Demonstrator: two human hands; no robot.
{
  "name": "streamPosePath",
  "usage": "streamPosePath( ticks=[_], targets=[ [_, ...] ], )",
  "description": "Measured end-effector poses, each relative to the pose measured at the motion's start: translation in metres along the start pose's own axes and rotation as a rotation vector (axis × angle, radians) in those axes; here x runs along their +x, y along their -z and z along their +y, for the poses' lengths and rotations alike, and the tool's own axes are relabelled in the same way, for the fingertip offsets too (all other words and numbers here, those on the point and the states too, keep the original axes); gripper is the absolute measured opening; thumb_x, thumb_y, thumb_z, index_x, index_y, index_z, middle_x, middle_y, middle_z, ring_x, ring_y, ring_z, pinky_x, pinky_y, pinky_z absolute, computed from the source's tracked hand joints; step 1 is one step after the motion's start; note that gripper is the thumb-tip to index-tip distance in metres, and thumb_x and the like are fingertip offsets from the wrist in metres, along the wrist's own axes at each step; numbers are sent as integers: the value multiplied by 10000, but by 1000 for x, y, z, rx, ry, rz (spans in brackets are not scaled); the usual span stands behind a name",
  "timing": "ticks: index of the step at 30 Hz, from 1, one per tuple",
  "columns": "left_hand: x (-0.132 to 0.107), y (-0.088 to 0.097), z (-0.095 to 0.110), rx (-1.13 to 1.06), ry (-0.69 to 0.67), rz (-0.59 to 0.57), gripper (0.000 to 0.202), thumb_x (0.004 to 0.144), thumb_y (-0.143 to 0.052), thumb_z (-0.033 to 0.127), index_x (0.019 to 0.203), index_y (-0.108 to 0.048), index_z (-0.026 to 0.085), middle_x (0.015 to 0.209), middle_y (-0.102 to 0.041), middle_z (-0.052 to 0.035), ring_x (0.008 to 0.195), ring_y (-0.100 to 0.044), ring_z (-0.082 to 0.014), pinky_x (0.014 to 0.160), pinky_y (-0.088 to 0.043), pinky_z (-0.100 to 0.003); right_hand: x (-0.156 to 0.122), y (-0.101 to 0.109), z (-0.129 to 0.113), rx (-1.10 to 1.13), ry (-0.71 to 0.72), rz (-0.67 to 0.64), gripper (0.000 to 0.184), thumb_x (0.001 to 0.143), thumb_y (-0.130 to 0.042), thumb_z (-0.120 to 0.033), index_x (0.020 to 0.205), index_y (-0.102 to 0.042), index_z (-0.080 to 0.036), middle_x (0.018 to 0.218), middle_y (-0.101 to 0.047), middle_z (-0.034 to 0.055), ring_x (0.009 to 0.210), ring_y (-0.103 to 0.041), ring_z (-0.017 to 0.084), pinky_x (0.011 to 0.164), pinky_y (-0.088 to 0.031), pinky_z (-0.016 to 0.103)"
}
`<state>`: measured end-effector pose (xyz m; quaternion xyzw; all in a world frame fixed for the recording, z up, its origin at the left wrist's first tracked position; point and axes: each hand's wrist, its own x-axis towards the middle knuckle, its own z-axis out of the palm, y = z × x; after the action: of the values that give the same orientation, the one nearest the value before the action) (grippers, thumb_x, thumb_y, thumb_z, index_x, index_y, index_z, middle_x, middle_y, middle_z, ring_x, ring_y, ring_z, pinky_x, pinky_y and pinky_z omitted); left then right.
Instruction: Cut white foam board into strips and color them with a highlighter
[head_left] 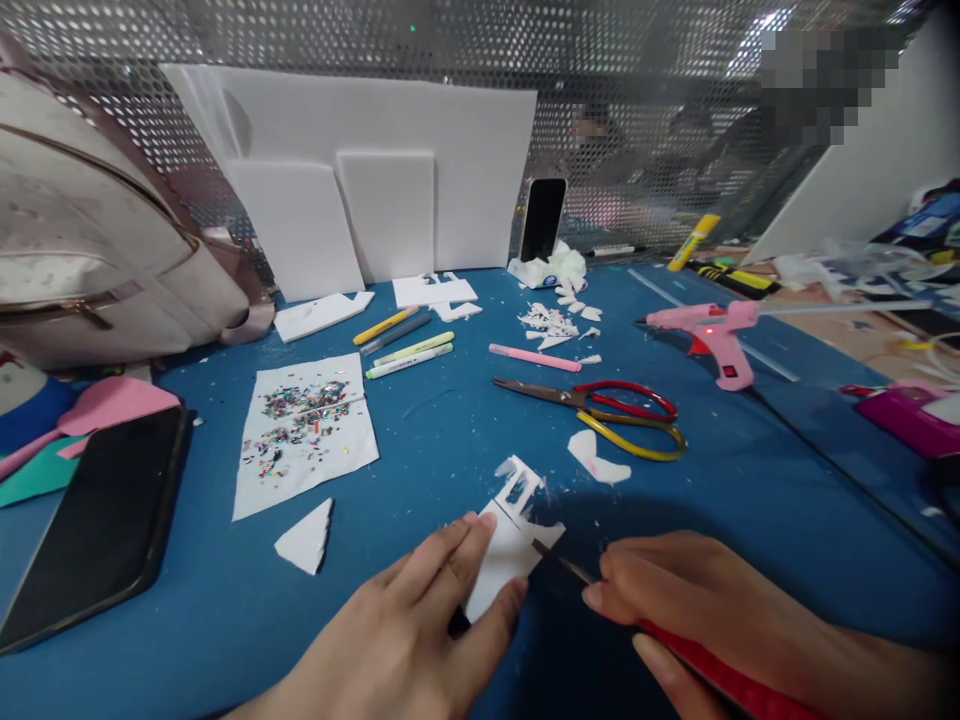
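One cream backpack [97, 250] is standing at the far left, and near it a black smartphone [97, 525] is lying flat, its upper edge bordered by pink and green pieces. A white paper sheet [251, 480] is being covered in part by multicoloured bits [307, 420]; a triangular white offcut [304, 540] is lying just below. Behind, white foam-board panels [386, 215] are being propped upright against perforated metal, with four pens [405, 340] lying in front.

At lower centre, a white foam-board piece [499, 570] with a cut-out frame shape at its far end is being held flat on the blue tabletop [420, 455] by the left hand [420, 620], its fingers bent and pressed along one side, its thumb spread to the other. Beyond, red-and-yellow-handled scissors [555, 393] are lying near a pink pen [534, 358]. By the right hand [690, 580], a red-handled craft knife [720, 668] is being gripped with closed fingers, its tip touching the piece's right part. Farther right, a pink glue gun [731, 345] is lying near a yellow glue stick [694, 242].
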<state>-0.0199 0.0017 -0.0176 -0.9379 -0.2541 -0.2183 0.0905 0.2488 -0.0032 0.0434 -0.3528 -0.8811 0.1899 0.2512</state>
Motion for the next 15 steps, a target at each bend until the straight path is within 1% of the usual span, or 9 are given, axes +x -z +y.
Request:
streamPosePath(
  ticks=[1, 3, 5, 7, 8, 9, 11, 13, 15],
  targets=[
    [0, 1, 0, -6, 2, -3, 436, 912, -542, 187, 1346, -561, 160, 1390, -575, -219, 1360, -485, -317, 927, -587, -401, -4, 0, 2, -7, 43, 2, 144, 821, -480, -124, 797, -547, -250, 677, -667, 30, 584, -663, 188, 513, -520, 301],
    [0, 3, 0, -19, -6, -21, 457, 904, -558, 197, 1358, -550, 150, 1398, -564, -228, 1360, -480, -324, 942, -579, -408, -12, -1, 6, -43, 41, 19, 121, 814, -515, -136, 847, -554, -246, 784, -708, 43, 672, -699, 199, 559, -545, 293],
    [1, 5, 0, -24, -25, -46, 467, 908, -560, 200, 1370, -541, 132, 1401, -554, -244, 1359, -479, -335, 956, -570, -415, -20, -1, 8, -54, 32, 24, 176, 805, -532, -117, 922, -569, -244, 852, -724, 50, 732, -717, 207, 605, -564, 280],
    [3, 8, -1, -15, -34, -73, 453, 931, -522, 194, 1377, -535, 120, 1399, -546, -264, 1351, -487, -350, 940, -578, -425, -26, -1, 8, -43, 66, 23, 241, 792, -523, -92, 968, -572, -249, 856, -728, 44, 716, -719, 199, 575, -553, 258],
    [4, 10, -2, -10, -35, -78, 436, 948, -487, 190, 1375, -536, 119, 1395, -545, -271, 1343, -498, -354, 922, -586, -430, -28, 0, 8, -39, 62, 9, 274, 787, -524, -86, 998, -570, -254, 869, -730, 40, 717, -719, 195, 572, -550, 250],
    [6, 12, -3, -8, -37, -76, 422, 963, -449, 184, 1369, -542, 121, 1386, -552, -273, 1331, -513, -354, 901, -597, -433, -30, 1, 8, -36, 55, 36, 308, 778, -532, -85, 1030, -569, -258, 873, -730, 36, 710, -718, 188, 570, -550, 240],
    [9, 16, -5, -16, -44, -96, 408, 972, -415, 162, 1353, -559, 130, 1376, -566, -261, 1312, -540, -348, 887, -605, -433, -30, 7, 10, -40, -23, 57, 369, 784, -544, -93, 1111, -551, -266, 911, -723, 34, 768, -717, 188, 648, -567, 245],
    [13, 20, -7, -38, -56, -102, 390, 958, -428, 129, 1313, -587, 116, 1371, -579, -247, 1292, -566, -336, 903, -602, -423, -25, 14, 14, -28, -39, 73, 340, 834, -518, -108, 1133, -539, -268, 861, -704, 19, 753, -698, 172, 664, -550, 248],
    [15, 23, -8, -68, -51, -99, 374, 931, -442, 91, 1265, -610, 98, 1373, -587, -231, 1270, -589, -320, 925, -594, -413, -12, 22, 20, -7, 13, 33, 296, 897, -486, -107, 1143, -547, -259, 768, -671, -10, 672, -654, 142, 650, -515, 244]
  ],
)
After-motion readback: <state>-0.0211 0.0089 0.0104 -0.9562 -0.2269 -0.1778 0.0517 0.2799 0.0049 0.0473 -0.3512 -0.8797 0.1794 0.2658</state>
